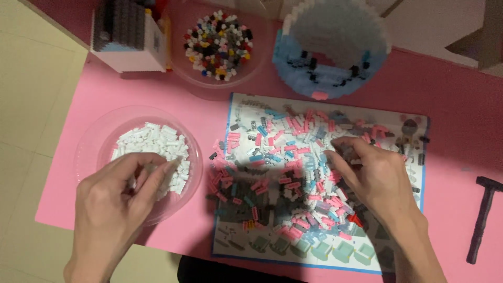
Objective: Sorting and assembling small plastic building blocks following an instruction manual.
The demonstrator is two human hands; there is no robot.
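Pink table (pixel 450 99) under us: our left hand (pixel 112 202) dips pinched fingers (pixel 162 169) into the clear bowl (pixel 86 141) of white bricks (pixel 157 144), seemingly sorting. Our right hand (pixel 374 175) presses curled fingers into the mixed brick pile (pixel 283 173) on the instruction sheet (pixel 238 105); which brick it grips, or its axis, we cannot tell.

Two clear bowls (pixel 186 137) (pixel 181 63), two built block models (pixel 128 36) (pixel 330 50), one instruction sheet (pixel 403 123), one dark tool (pixel 483 215).
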